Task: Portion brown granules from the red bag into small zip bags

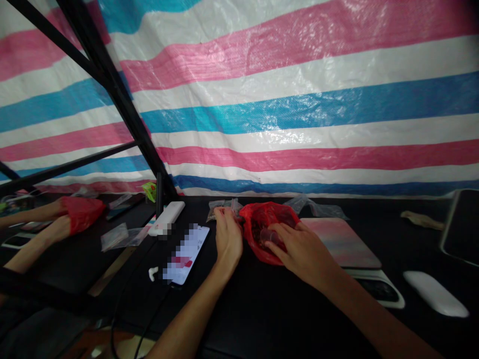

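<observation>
Head view: right grip (299, 245) holds clear cup (267, 234) within red bag (258, 251).

Slim and uncovered

The left hand (228, 240) and right hand (302, 250) are bare — so are the left forearm (198, 306) and right forearm (361, 306), as far as the picture's edge. The fingers (221, 216) look slender, the wrists (222, 269) narrow, and each forearm thickens smoothly toward the elbow. The surface seems plain and even — though dim light and slight blur may hide small marks.
</observation>
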Demonstrator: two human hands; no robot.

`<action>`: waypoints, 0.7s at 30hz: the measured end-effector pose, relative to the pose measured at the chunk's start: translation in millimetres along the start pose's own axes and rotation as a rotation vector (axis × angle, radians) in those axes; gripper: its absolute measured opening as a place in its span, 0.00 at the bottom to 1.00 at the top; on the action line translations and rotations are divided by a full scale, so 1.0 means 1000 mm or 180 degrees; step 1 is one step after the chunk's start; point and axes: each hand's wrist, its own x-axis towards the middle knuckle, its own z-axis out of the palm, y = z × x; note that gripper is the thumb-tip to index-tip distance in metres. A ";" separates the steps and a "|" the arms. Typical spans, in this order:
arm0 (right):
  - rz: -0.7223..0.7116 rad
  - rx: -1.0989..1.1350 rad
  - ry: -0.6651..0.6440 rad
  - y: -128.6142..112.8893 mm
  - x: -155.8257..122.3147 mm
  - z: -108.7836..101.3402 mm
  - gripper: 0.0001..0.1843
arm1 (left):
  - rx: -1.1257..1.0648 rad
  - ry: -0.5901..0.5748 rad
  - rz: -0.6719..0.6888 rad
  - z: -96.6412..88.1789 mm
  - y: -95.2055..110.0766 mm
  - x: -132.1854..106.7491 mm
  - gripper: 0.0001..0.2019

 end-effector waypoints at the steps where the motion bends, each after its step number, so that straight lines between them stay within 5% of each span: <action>1: 0.0013 -0.0048 0.0045 0.000 0.000 0.001 0.12 | 0.0046 -0.0019 -0.0019 0.000 0.003 -0.002 0.14; 6: 0.0070 -0.0172 0.0087 0.000 0.000 0.005 0.14 | 0.0851 -0.0615 0.0218 0.006 0.009 -0.012 0.23; 10: 0.0255 -0.0274 -0.0078 0.000 -0.001 0.002 0.12 | 0.0880 -0.0884 0.0121 0.008 -0.006 -0.004 0.19; 16: 0.0283 -0.0416 -0.0149 0.001 -0.002 0.001 0.17 | -0.0278 -0.0727 0.0051 0.016 -0.018 0.013 0.07; 21: 0.0348 -0.0447 -0.0129 0.003 -0.004 0.003 0.15 | -0.1416 -0.0971 -0.0215 0.019 -0.011 0.016 0.12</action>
